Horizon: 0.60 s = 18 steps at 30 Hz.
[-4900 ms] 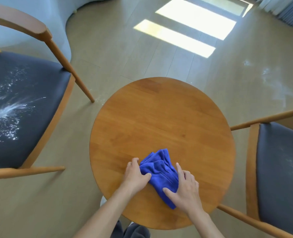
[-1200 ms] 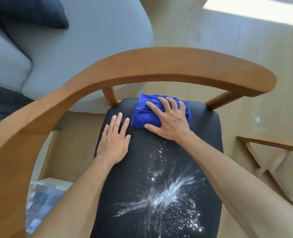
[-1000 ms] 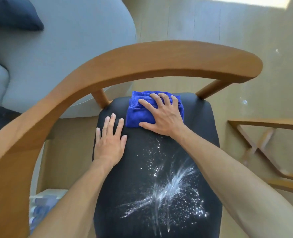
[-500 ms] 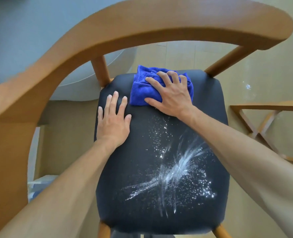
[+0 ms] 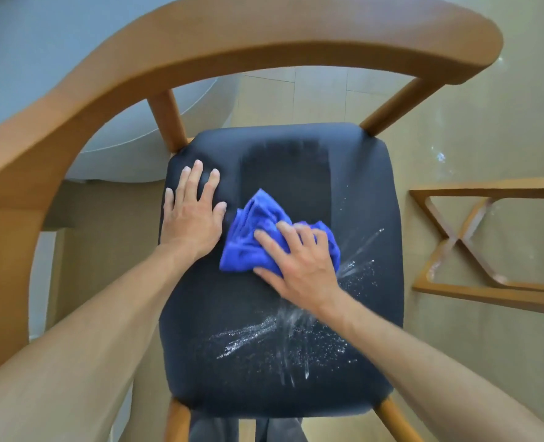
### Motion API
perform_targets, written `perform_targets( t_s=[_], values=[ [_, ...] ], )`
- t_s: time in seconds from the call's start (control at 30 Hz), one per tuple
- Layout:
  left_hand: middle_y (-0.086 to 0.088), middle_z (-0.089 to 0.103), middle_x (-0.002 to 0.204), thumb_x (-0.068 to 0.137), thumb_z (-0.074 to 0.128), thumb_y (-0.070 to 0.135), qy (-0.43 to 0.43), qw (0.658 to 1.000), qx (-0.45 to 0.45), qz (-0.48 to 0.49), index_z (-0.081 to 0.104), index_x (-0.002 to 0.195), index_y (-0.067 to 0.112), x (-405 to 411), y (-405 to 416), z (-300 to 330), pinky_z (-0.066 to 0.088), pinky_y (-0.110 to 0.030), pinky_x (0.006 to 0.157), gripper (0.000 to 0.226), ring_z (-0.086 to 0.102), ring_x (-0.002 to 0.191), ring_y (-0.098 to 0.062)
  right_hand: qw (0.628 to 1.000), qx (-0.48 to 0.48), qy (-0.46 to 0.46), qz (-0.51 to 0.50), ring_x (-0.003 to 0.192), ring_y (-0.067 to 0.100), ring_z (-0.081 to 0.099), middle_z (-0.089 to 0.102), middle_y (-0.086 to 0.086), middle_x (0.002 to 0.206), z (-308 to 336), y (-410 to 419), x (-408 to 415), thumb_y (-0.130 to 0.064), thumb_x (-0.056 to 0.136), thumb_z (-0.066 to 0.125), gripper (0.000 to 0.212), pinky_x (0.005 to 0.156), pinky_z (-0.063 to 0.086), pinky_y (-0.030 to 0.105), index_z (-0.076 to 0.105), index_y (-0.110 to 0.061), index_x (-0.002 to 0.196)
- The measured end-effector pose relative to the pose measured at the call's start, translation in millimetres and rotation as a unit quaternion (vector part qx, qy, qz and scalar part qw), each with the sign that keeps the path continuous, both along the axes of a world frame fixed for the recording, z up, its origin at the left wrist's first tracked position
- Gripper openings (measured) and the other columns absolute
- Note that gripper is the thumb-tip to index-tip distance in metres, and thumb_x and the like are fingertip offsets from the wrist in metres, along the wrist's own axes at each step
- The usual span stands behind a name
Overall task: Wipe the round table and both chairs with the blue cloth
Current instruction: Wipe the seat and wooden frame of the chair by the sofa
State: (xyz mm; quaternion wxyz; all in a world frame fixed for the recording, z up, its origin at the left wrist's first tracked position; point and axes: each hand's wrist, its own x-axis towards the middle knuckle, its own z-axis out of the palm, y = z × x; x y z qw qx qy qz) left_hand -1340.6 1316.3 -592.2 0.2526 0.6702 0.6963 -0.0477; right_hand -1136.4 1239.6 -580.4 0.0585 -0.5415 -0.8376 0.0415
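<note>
Head view, item one: our right hand (image 5: 299, 266), fingers spread and only lightly bent, palm down, pressing the cloth (image 5: 257, 237) flat to the seat (image 5: 232, 384); a press, not a clench. The fingertips (image 5: 259, 234) rest on the fabric, with nothing pinched that we can make out.

Item two: our left hand (image 5: 192, 215), loose and flat, fingers straight, resting on the seat's left rear part, just beside the cloth. It holds nothing; we judge it a brace.

Item three: cloth, blue, bunched, near mid-seat. Its long axis runs diagonally, from a peak toward the seat's rear left down to the bulk under our right palm. The peak points up and away from us, toward the backrest (image 5: 264, 33).

Item four: seat, dark, with a darker, damp-looking band behind the cloth. A white spatter (image 5: 283, 339) lies on the near right part, touching the cloth's right edge and passing under our right wrist.

Step in hand, as we judge it: wiping one chair, partly done; the spatter is not yet cleared. The next move calls for drawing the cloth toward us and to the right, under firm pressure, across the spatter.

Item five: a wooden frame (image 5: 487, 244) on the floor at right, well apart from the seat.
</note>
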Motion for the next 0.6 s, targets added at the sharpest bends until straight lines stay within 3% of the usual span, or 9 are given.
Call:
perform_targets(
  t_s=[0.17,0.27,0.3,0.43,0.53,0.6],
  values=[
    [0.004,-0.008,0.161,0.101,0.035,0.037,0.011,1.0,-0.008,-0.009,0.009,0.153,0.029,-1,2,2,0.002,-0.045,0.119,0.058,-0.008,0.148,-0.016,0.995,-0.081,0.01,0.06,0.09,0.031,0.064,0.067,0.009,0.111,6,-120,1,-0.057,0.084,0.06,0.044,0.083,0.042,0.044,0.068,-0.028,0.117],
    [0.004,-0.008,0.161,0.101,0.034,0.037,0.013,1.0,-0.013,-0.01,0.009,0.153,0.028,-2,1,5,0.002,-0.046,0.119,0.058,-0.009,0.148,-0.017,0.986,-0.115,0.032,0.12,0.082,0.026,0.066,0.07,0.005,0.1,11,-173,9,-0.034,0.089,0.055,0.024,0.081,0.045,0.041,0.069,-0.032,0.108],
    [0.003,-0.008,0.161,0.101,0.034,0.037,0.014,1.0,-0.015,-0.009,0.008,0.153,0.028,-2,1,5,0.002,-0.046,0.119,0.058,-0.009,0.148,-0.017,0.982,-0.118,0.032,0.142,0.079,0.024,0.066,0.07,0.004,0.096,14,-176,12,-0.025,0.087,0.053,0.026,0.079,0.048,0.04,0.068,-0.033,0.107],
    [0.003,-0.009,0.161,0.101,0.034,0.037,0.017,0.999,-0.024,-0.013,0.008,0.153,0.028,1,4,8,0.003,-0.046,0.119,0.059,-0.009,0.148,-0.017,0.961,-0.106,0.017,0.256,0.071,0.024,0.052,0.06,0.001,0.089,27,-122,32,-0.015,0.084,0.055,0.03,0.07,0.046,0.036,0.063,-0.032,0.108],
    [0.004,-0.009,0.161,0.101,0.034,0.037,0.02,1.0,-0.02,-0.01,0.008,0.153,0.028,2,4,7,0.003,-0.046,0.119,0.059,-0.009,0.148,-0.017,0.98,-0.015,0.034,0.196,0.075,0.03,0.058,0.065,0.008,0.095,34,-29,59,-0.021,0.087,0.058,0.022,0.069,0.047,0.038,0.068,-0.027,0.106],
    [0.004,-0.009,0.161,0.101,0.034,0.038,0.018,1.0,-0.017,-0.006,0.008,0.153,0.029,3,4,6,0.002,-0.046,0.12,0.058,-0.009,0.148,-0.016,0.992,0.043,0.006,0.118,0.083,0.033,0.062,0.066,0.013,0.103,35,49,79,-0.033,0.087,0.06,0.028,0.073,0.048,0.041,0.069,-0.023,0.112]
  ],
)
